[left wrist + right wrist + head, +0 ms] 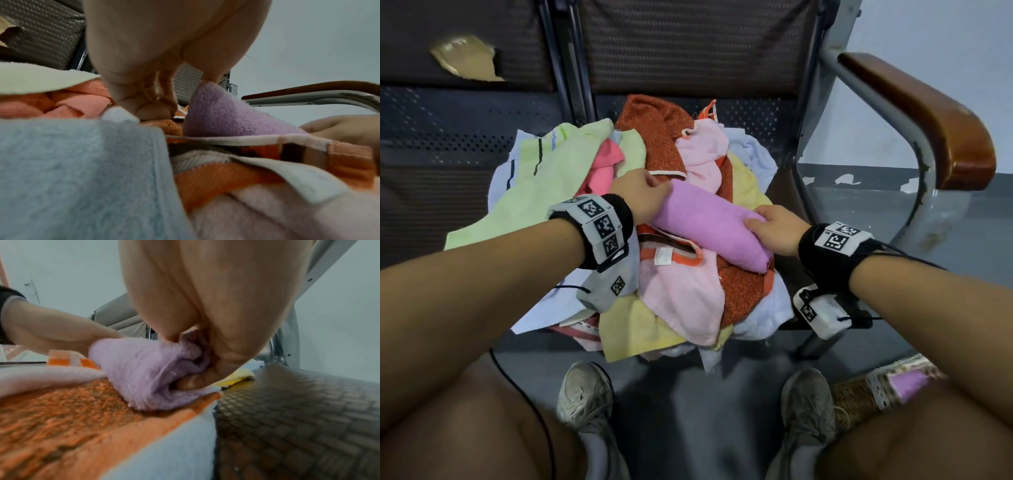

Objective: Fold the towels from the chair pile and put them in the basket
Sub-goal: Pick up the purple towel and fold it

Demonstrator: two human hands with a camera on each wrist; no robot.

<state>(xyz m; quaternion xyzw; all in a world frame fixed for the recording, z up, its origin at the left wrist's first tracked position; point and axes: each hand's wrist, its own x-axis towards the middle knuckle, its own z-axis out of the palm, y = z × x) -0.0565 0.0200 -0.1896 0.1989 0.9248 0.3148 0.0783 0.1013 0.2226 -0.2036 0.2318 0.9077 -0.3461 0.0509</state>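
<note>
- Grey wall and grey floor frame a metal chair (914,144) with a brown wooden armrest, its dark seat heaped with a pile of towels (678,284) in orange, pink, yellow, pale green and white.
- On top of the pile lies a lilac towel (709,222), already rolled or folded into a narrow bundle.
- Both hands hold that bundle: the left hand (642,195) has curled fingers at its far end, and the right hand (777,229) grips the near end, its fingers dug into the cloth (the right wrist view shows this most plainly).
- A wicker basket (859,394) with a lace trim stands on the floor by the person's right foot, well apart from the pile; something lilac shows inside it, probably a folded towel.
- Progress looks early: the basket's lilac piece may be done, one is in hand, and most of the heap lies unfolded.
</note>
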